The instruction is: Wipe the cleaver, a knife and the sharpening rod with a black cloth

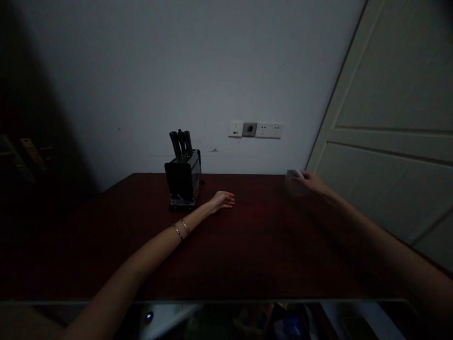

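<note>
My left hand point(222, 200) lies on the dark red tabletop point(255, 255), its fingers stretched out loosely and holding nothing. Two thin bracelets point(181, 229) circle that wrist. Just behind and to the left stands a black knife block point(182, 182) with several black-handled knives point(181, 141) upright in it. Over at the far right, my right hand point(313, 182) grips a pale, see-through thing point(296, 183) between its fingers. Motion smears this thing, so its exact kind is unclear; it looks like a thin white sheet or tissue.
A grey-white wall point(212, 71) rises behind the table, with a row of sockets and switches point(255, 129). On the right is a pale panelled door point(396, 118). Below the table's front edge an open drawer or shelf point(230, 326) holds several dim items.
</note>
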### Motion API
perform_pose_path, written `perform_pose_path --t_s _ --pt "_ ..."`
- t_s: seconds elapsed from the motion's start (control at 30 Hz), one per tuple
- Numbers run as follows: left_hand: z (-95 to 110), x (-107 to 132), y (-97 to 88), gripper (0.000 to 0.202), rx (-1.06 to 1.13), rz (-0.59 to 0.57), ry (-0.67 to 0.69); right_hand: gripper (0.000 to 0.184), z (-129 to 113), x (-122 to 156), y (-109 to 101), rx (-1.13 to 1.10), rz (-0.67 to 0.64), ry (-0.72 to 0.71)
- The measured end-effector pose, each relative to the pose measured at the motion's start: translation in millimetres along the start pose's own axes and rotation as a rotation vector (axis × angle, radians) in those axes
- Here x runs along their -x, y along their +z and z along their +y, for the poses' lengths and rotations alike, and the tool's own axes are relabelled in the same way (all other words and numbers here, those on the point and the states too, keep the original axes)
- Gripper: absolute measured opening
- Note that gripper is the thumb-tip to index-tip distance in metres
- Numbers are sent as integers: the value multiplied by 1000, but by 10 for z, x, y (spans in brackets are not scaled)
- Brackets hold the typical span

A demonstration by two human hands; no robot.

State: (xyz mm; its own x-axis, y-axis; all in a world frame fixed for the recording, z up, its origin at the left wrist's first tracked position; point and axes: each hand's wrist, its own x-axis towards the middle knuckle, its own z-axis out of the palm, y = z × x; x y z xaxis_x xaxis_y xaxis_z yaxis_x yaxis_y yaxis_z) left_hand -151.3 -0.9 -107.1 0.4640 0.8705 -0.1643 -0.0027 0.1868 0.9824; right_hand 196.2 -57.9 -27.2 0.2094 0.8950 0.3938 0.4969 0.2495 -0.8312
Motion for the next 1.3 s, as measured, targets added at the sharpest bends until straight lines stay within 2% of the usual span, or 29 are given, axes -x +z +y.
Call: perform_pose_path --t_s 0.07,0.13,0.2,0.3,0.37,0.47,0.6,0.7,0.8,0.93,1.2,1.3 --pt "-30 -30 2 26 -32 19 7 19 61 113 -135 133 -144 -21" --pt "-56 -62 0 25 -65 27 17 18 183 352 -204 248 -279 -31" --pt "-75 -89 -6 25 -97 23 25 25 327 640 -258 345 -392 -23" --pt "-85 -105 -8 24 -138 11 36 34 482 984 -375 473 -447 -36" --pt "-79 -98 3 24 -160 13 43 41 522 1093 -457 554 -461 -55" --pt "-68 -78 34 23 -190 21 52 46 542 1112 -494 659 -455 -115" --pt "-69 -65 63 22 -229 34 65 46 626 1056 -355 735 -413 -243" --pt "-80 -67 67 22 -253 41 77 50 759 1039 -241 765 -412 -288" --pt "-91 -70 68 22 -272 46 89 54 906 1061 -216 802 -411 -259" --pt "-102 -76 77 22 -297 54 105 56 1035 1156 -297 856 -396 -186" --pt "-119 -90 91 24 -337 62 106 51 1134 1411 -497 936 -374 -176" --pt "-77 -53 118 22 -358 55 127 57 1120 1451 -513 948 -342 -161"
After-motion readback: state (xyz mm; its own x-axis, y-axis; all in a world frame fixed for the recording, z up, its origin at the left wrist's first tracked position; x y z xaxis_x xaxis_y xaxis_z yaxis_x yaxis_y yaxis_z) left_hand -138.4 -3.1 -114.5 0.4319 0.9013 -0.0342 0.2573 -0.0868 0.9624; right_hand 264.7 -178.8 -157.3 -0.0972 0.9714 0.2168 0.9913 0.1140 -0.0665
